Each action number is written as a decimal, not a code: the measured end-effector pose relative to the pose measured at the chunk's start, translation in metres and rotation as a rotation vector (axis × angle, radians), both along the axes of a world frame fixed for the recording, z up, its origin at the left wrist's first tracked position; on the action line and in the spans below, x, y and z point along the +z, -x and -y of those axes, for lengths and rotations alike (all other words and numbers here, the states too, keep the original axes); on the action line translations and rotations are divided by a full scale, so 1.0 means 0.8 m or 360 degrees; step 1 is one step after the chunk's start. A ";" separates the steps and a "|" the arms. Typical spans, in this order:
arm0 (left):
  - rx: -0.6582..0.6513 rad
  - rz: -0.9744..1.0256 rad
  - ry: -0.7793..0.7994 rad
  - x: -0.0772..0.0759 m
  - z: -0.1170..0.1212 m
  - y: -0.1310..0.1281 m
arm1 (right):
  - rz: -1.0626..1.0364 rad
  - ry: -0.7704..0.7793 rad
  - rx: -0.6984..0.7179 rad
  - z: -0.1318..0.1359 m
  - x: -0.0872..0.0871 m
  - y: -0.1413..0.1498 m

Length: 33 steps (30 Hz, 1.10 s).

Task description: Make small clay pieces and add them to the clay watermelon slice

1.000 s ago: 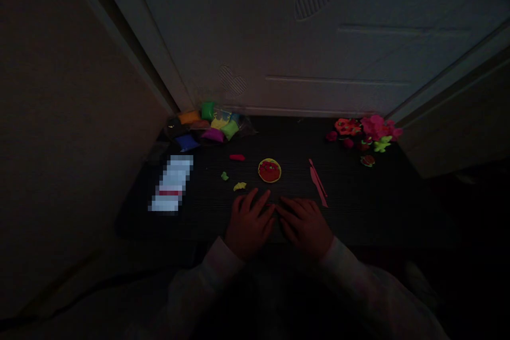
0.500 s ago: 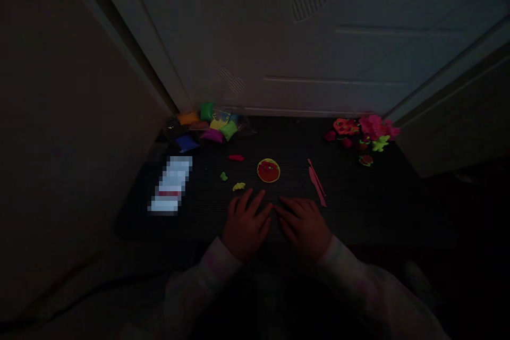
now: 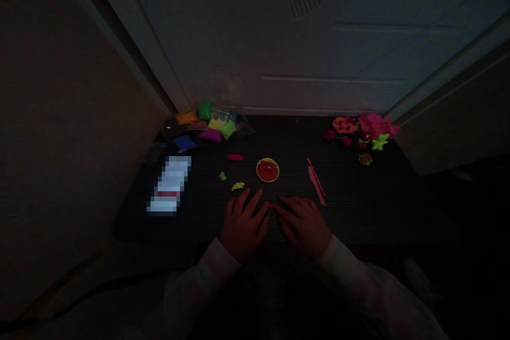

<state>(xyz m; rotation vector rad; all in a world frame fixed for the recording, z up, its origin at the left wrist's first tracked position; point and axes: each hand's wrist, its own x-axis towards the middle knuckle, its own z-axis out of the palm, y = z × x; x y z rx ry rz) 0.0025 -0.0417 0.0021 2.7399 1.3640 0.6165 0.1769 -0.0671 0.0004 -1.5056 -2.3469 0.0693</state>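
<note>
Both of my hands rest low over the dark tabletop with their fingers stretched out. Between the index fingertips lies a small red piece of modelling clay [image 3: 270, 205]. My left hand [image 3: 244, 226] has its fingers spread, its index tip at the piece's left end. My right hand [image 3: 303, 223] lies flatter, its fingertips at the right end. Just beyond them sits a round red clay disc [image 3: 268, 172] with a yellow rim and small red and green bits on top. Left of it are a yellow clay scrap [image 3: 238, 186], a green clay scrap [image 3: 222, 176] and a red clay strip [image 3: 235, 157].
Pink modelling tools [image 3: 317, 186] lie to the right. Bagged coloured clay [image 3: 211, 134] is at the back left, above a bright blurred-out phone-like panel [image 3: 170, 186]. Finished-looking clay figures [image 3: 372, 127] cluster at the back right. A white door [image 3: 319, 64] rises behind the dark table [image 3: 378, 202].
My left hand has shifted slightly left, away from the right fingertips, so the small red clay piece between them now shows. My right hand has hardly moved.
</note>
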 end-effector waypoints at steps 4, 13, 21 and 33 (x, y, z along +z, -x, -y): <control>0.0011 0.0020 0.0007 0.000 0.000 0.001 | 0.0000 0.0009 -0.0014 0.000 0.001 0.001; 0.0020 0.0068 0.0021 -0.004 0.001 0.002 | -0.0035 0.0060 -0.0024 -0.001 0.003 0.001; -0.0008 0.0018 0.0108 0.000 0.002 0.000 | -0.0018 0.0095 -0.0031 -0.001 0.001 0.001; 0.0005 -0.0027 0.0169 -0.001 0.001 0.000 | 0.0159 0.0164 -0.0080 -0.003 0.007 0.007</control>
